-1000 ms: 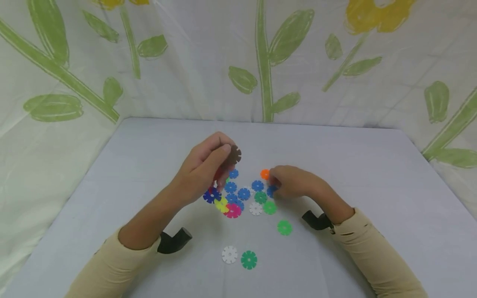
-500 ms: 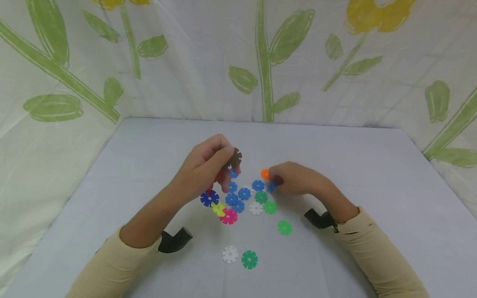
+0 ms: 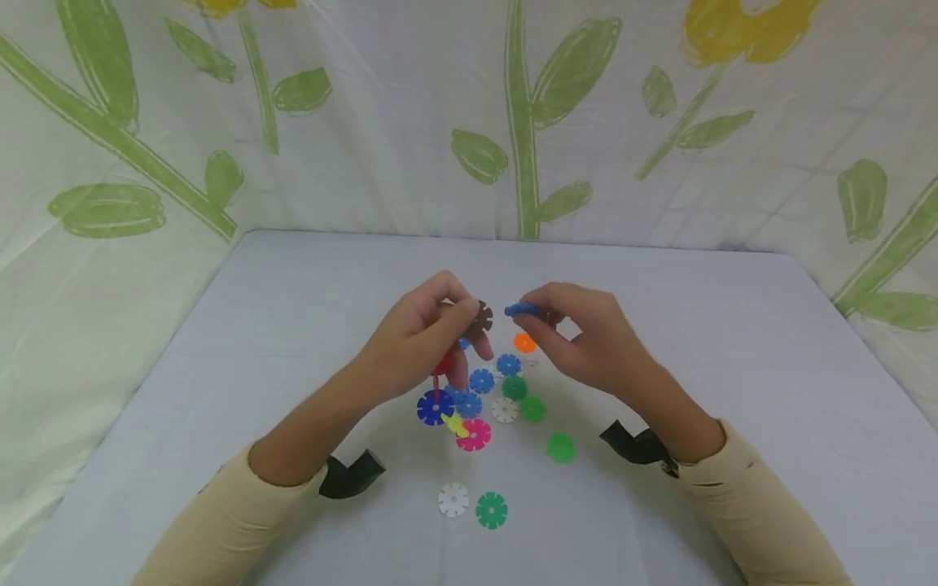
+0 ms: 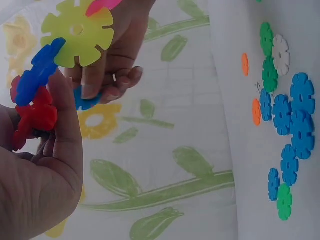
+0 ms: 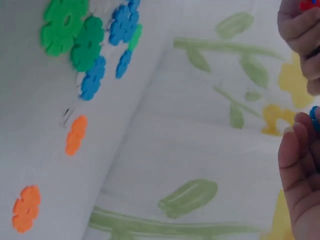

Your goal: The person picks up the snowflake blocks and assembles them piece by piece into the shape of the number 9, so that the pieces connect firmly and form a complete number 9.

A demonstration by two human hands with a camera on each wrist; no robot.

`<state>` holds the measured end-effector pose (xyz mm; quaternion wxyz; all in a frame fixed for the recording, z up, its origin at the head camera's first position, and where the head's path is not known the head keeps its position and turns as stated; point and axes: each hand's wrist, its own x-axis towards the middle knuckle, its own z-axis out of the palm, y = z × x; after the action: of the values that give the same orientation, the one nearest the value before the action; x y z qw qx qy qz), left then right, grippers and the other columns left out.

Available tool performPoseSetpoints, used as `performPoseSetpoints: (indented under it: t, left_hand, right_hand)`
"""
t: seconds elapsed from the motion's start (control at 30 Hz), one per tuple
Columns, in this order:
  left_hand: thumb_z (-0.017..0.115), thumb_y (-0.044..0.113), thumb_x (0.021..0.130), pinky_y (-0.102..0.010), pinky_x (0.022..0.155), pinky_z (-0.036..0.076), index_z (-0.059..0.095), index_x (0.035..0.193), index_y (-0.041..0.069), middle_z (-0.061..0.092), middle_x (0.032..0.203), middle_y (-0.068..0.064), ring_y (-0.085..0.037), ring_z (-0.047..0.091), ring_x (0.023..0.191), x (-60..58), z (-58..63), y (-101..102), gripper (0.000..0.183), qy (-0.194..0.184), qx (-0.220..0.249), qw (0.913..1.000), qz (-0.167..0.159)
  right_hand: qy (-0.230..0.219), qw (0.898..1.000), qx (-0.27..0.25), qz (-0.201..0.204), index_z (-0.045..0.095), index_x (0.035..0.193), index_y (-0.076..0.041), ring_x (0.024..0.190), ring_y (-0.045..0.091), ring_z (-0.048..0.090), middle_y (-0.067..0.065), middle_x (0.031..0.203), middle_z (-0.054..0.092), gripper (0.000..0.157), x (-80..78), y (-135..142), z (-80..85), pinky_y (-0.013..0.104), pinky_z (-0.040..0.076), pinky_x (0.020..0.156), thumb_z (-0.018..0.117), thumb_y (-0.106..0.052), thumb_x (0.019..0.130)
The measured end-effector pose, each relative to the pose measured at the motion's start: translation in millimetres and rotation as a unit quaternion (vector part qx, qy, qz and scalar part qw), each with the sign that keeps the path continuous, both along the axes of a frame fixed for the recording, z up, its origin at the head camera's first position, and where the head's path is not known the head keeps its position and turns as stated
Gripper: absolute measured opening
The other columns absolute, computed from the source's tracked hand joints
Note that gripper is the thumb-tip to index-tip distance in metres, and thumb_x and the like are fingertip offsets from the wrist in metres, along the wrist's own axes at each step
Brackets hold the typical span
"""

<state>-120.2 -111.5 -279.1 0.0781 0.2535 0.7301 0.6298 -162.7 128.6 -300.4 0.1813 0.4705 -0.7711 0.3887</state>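
In the head view my left hand (image 3: 410,342) holds a chain of notched plastic discs above the table. A dark brown disc (image 3: 483,317) is pinched between thumb and fingers. Below it hang red discs (image 4: 42,112), a dark blue disc (image 3: 436,408), a yellow disc (image 4: 95,37) and a pink disc (image 3: 474,425). The palm partly hides the red ones. Just to the right, my right hand (image 3: 589,334) pinches a light blue disc (image 3: 522,309), seen nearly edge-on. A small gap separates this blue disc from the brown one.
Loose discs lie on the white table (image 3: 659,521) under the hands: several blue, greens, whites and an orange disc (image 3: 524,343). Nearer the front are a white disc (image 3: 453,490), a green disc (image 3: 492,521) and a light green disc (image 3: 561,456). A leaf-patterned cloth (image 3: 366,163) hangs behind.
My right hand has picked up a blue disc from beside the orange one and raised it leftward toward the left hand. The left hand has shifted slightly right, its chain swinging with it.
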Motion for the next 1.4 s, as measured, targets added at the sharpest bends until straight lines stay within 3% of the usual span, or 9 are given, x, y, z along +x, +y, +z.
performPoseSetpoints:
  t: [0.13,0.23,0.3,0.6,0.83,1.13,1.4]
  left_hand:
    - [0.045,0.016,0.106,-0.035,0.055,0.057,0.049,0.105,0.004,0.069,0.087,-0.012,-0.031,0.063,0.056,0.6,-2.4,4,0.012,-0.001,0.001,1.0,-0.007]
    - [0.045,0.016,0.106,-0.036,0.055,0.057,0.048,0.105,0.005,0.069,0.087,-0.011,-0.031,0.063,0.056,0.8,-3.7,5,0.012,-0.001,0.004,1.0,-0.009]
    - [0.044,0.015,0.107,-0.036,0.055,0.057,0.048,0.104,0.005,0.07,0.087,-0.012,-0.031,0.064,0.055,0.8,-4.1,6,0.012,-0.001,0.007,0.9999,-0.013]
    - [0.042,0.012,0.107,-0.036,0.056,0.058,0.046,0.104,0.003,0.07,0.089,-0.015,-0.033,0.064,0.055,2.0,-4.1,5,0.011,-0.006,0.042,0.9979,-0.048]
    - [0.042,0.009,0.107,-0.037,0.056,0.058,0.045,0.103,0.002,0.069,0.087,-0.016,-0.031,0.063,0.054,4.6,-8.0,10,0.009,0.004,0.061,0.9969,-0.049]
    - [0.042,0.01,0.107,-0.04,0.055,0.059,0.043,0.102,0.002,0.07,0.086,-0.018,-0.036,0.066,0.058,7.1,-13.6,15,0.009,0.017,0.101,0.9932,-0.056]
    - [0.041,0.009,0.107,-0.044,0.058,0.06,0.04,0.102,0.002,0.07,0.085,-0.02,-0.033,0.071,0.066,6.4,-16.5,16,0.009,0.02,0.106,0.9919,-0.067]
  right_hand:
    - [0.055,0.998,-0.021,0.017,0.068,0.1,-0.002,0.07,0.011,0.064,0.001,0.085,0.069,0.012,7.4,-4,3.0,0.023,0.055,0.067,0.07,-0.013,0.095]
    - [0.065,0.997,-0.028,0.023,0.068,0.098,-0.002,0.07,0.012,0.063,0.002,0.083,0.069,0.027,11.4,-7,4.0,0.023,0.054,0.067,0.06,-0.028,0.101]
    - [0.071,0.996,-0.036,0.027,0.067,0.097,-0.001,0.069,0.014,0.064,0.004,0.082,0.069,0.03,12.5,-8,3.4,0.025,0.055,0.067,0.059,-0.029,0.102]
    - [0.113,0.992,-0.045,0.03,0.066,0.096,0.0,0.068,0.017,0.066,0.006,0.082,0.071,0.028,14.5,-11,3.4,0.029,0.056,0.064,0.059,-0.026,0.101]
    - [0.141,0.989,-0.041,0.026,0.064,0.095,0.0,0.068,0.018,0.066,0.006,0.079,0.069,0.025,17.8,-14,1.9,0.03,0.057,0.062,0.058,-0.022,0.102]
    - [0.155,0.985,-0.067,0.027,0.065,0.091,0.0,0.073,0.022,0.071,0.007,0.079,0.071,0.015,20.9,-17,-0.3,0.034,0.059,0.066,0.06,-0.011,0.1]
    - [0.155,0.985,-0.065,0.028,0.066,0.09,0.0,0.073,0.021,0.072,0.007,0.078,0.071,0.018,22.7,-20,-1.7,0.033,0.059,0.066,0.058,-0.012,0.101]
